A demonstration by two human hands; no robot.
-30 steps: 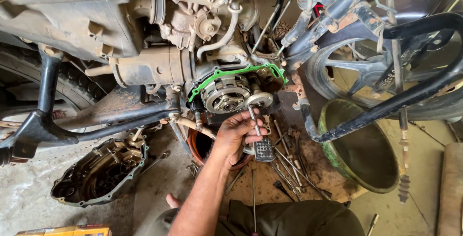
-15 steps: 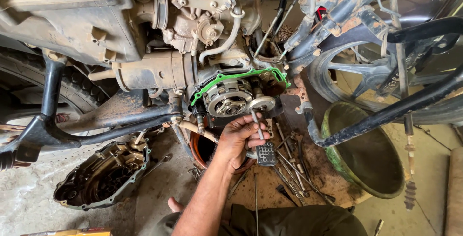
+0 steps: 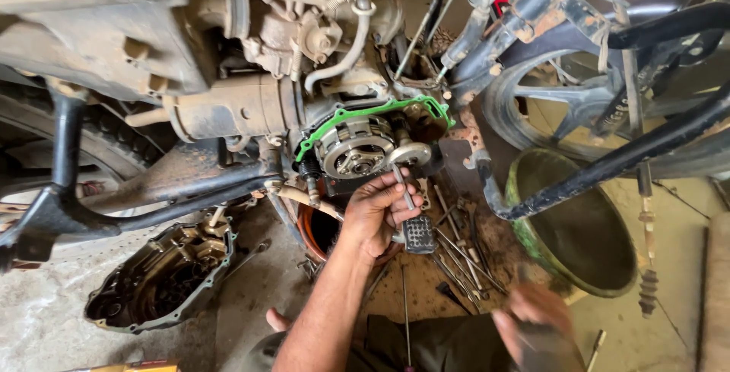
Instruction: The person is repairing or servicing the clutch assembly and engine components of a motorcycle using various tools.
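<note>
Down by the opened engine, the left hand [image 3: 378, 216] is raised with its fingers curled around a thin metal rod [image 3: 404, 187], whose upper end sits just below the exposed clutch assembly [image 3: 356, 146] ringed by a green gasket [image 3: 357, 113]. Just beside that hand hangs a ribbed foot pedal [image 3: 419, 234], with loose tools [image 3: 456, 246] scattered on the floor beneath. The right hand [image 3: 536, 326] is low at the frame's bottom edge, blurred, so whether it is clamped on anything cannot be told; a removed engine cover [image 3: 156, 281] lies well apart to the left and a green basin [image 3: 585, 227] to the right.
</note>
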